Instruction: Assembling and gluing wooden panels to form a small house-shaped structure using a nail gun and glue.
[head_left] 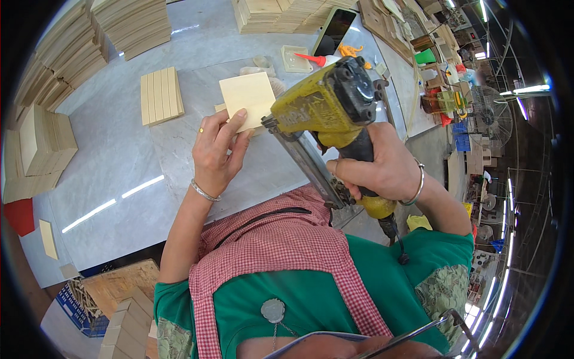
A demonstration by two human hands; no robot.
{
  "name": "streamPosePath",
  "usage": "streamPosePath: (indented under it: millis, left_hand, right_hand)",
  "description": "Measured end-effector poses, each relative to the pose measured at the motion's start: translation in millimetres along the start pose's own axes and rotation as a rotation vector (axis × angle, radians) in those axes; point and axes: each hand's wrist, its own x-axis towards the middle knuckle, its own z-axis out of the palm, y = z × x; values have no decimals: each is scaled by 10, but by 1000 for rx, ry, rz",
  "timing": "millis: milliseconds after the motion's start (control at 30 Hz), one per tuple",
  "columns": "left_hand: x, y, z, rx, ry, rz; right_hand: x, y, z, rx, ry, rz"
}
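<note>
My left hand point(218, 149) pinches a square, thin, pale wooden panel point(246, 94), thumb on its face near the lower edge. Part of another wooden piece shows beneath it; its shape is mostly hidden. My right hand point(385, 161) is wrapped round the black grip of a yellow nail gun point(317, 99), its magazine slanting down toward my apron. The gun's nose is at the panel's lower right edge; whether they touch, I cannot tell. A row of narrow wooden strips point(161, 96) lies on the grey table point(119, 155), left of the panel.
Tall stacks of wooden boards point(131, 27) stand at the far left, with another stack point(48, 140) nearer. Behind the gun are a glue bottle with a red nozzle point(317, 59), a small dish point(296, 60) and a phone point(335, 33). An air hose point(402, 245) hangs below the gun.
</note>
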Motion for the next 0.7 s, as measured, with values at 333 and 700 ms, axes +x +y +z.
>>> streamPosePath:
  millis: [333, 700]
  left_hand:
    - [-31, 1, 1, -18, -13, -41]
    - [-71, -25, -160, -168, -58, -174]
  right_hand:
    - [69, -23, 50, -13, -41, 13]
    - [38, 15, 73, -33, -10, -8]
